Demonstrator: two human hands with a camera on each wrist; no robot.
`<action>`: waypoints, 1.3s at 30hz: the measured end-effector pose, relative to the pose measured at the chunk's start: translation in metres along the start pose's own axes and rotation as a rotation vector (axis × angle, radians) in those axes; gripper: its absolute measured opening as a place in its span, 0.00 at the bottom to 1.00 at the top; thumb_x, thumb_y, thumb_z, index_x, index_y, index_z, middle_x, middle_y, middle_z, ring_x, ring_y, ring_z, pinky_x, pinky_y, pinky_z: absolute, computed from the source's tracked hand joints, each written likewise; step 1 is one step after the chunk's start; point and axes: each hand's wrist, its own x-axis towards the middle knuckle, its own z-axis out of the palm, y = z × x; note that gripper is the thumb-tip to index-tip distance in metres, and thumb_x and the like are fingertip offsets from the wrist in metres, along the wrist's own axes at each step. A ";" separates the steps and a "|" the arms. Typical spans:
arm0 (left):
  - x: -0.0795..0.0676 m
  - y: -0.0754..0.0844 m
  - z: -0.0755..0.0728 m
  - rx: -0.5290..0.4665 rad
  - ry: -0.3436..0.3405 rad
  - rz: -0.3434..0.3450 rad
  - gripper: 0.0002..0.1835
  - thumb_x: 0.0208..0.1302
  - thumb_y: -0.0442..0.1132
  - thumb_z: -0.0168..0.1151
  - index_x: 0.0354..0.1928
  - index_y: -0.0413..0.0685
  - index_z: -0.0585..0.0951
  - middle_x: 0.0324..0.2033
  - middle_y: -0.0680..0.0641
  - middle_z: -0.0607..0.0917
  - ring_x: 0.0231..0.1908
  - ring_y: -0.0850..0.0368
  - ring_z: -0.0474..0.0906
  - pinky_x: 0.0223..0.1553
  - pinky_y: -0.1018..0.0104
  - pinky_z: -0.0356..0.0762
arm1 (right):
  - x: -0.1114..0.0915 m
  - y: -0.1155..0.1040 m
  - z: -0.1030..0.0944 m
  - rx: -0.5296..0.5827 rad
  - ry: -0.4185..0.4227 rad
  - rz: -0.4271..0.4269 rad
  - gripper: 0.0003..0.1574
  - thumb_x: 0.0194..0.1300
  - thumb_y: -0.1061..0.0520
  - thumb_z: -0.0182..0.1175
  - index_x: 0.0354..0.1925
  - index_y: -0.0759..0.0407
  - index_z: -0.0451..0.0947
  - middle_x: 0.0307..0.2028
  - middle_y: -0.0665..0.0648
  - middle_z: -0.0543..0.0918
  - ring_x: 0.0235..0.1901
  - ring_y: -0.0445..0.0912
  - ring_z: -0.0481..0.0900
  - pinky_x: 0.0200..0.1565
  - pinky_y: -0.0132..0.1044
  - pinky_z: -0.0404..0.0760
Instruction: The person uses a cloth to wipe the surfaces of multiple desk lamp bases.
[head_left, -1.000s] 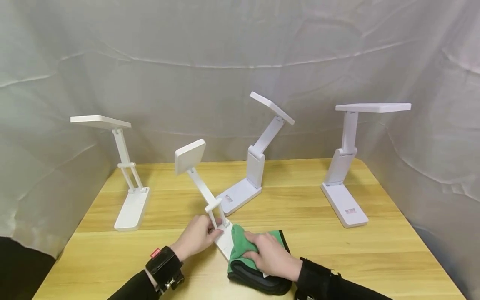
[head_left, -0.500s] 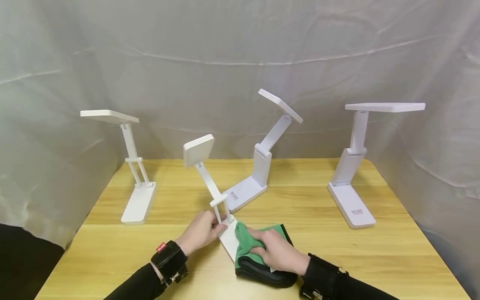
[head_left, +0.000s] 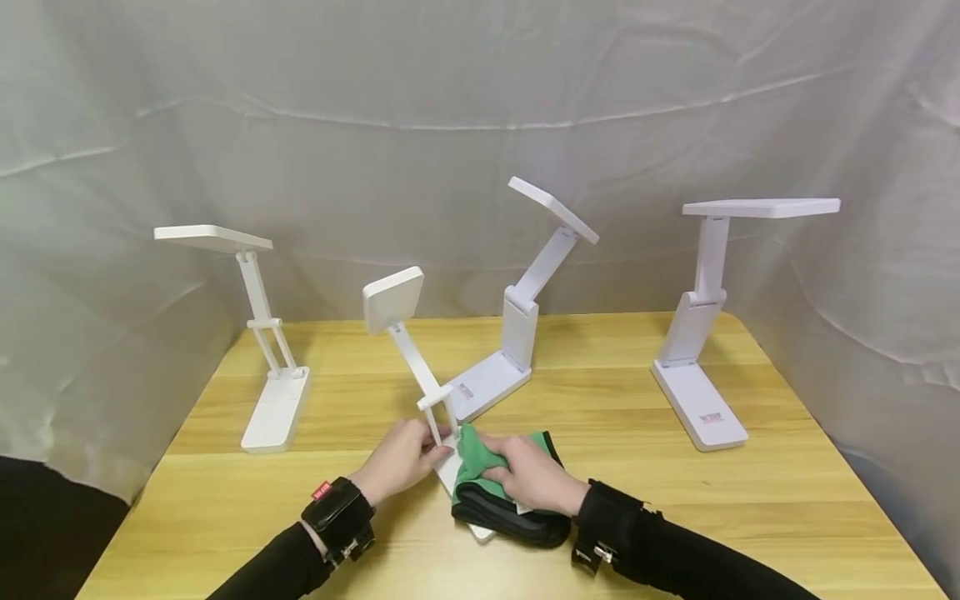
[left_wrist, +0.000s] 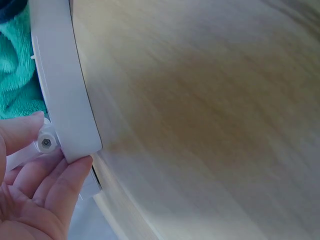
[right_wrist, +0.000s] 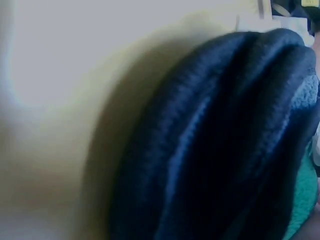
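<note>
A white folding desk lamp (head_left: 411, 354) stands near the front of the table, its head tilted. My left hand (head_left: 397, 458) grips the lamp's base beside the hinge. In the left wrist view, the thumb is by the hinge screw and the fingers lie under the end of the base (left_wrist: 62, 75). My right hand (head_left: 536, 475) holds a folded green cloth (head_left: 476, 458) with black edging against the top of that base. The base's near end shows below the cloth. Dark folded edges of the cloth (right_wrist: 210, 140) fill much of the right wrist view.
Three more white desk lamps stand unfolded: a left lamp (head_left: 273, 412), a middle lamp (head_left: 487, 385) close behind the held one, and a right lamp (head_left: 701, 408). A grey curtain (head_left: 420, 200) hangs behind and beside the wooden table (head_left: 750, 517).
The cloth in my right hand has slid left and away from me along the base, and the base's near end has come into sight. My left hand keeps its grip.
</note>
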 end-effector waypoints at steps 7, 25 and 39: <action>0.001 -0.001 0.001 -0.027 -0.017 -0.012 0.14 0.58 0.35 0.65 0.45 0.34 0.82 0.37 0.38 0.86 0.31 0.56 0.83 0.30 0.73 0.80 | -0.033 -0.005 -0.003 -0.104 -0.003 -0.073 0.33 0.63 0.58 0.61 0.65 0.60 0.66 0.57 0.57 0.77 0.48 0.41 0.78 0.48 0.36 0.80; -0.001 -0.004 0.001 -0.021 -0.015 -0.013 0.14 0.58 0.35 0.65 0.45 0.35 0.82 0.35 0.40 0.87 0.29 0.60 0.81 0.28 0.74 0.79 | -0.006 -0.010 0.005 -0.206 0.057 -0.081 0.24 0.63 0.54 0.61 0.56 0.60 0.73 0.45 0.54 0.84 0.42 0.42 0.80 0.39 0.35 0.82; 0.000 -0.001 0.001 -0.014 -0.017 -0.017 0.15 0.58 0.36 0.65 0.45 0.33 0.82 0.34 0.39 0.86 0.27 0.61 0.80 0.26 0.74 0.78 | -0.017 -0.005 -0.003 -0.121 0.020 -0.064 0.27 0.64 0.56 0.60 0.61 0.57 0.72 0.41 0.51 0.84 0.30 0.33 0.77 0.34 0.29 0.78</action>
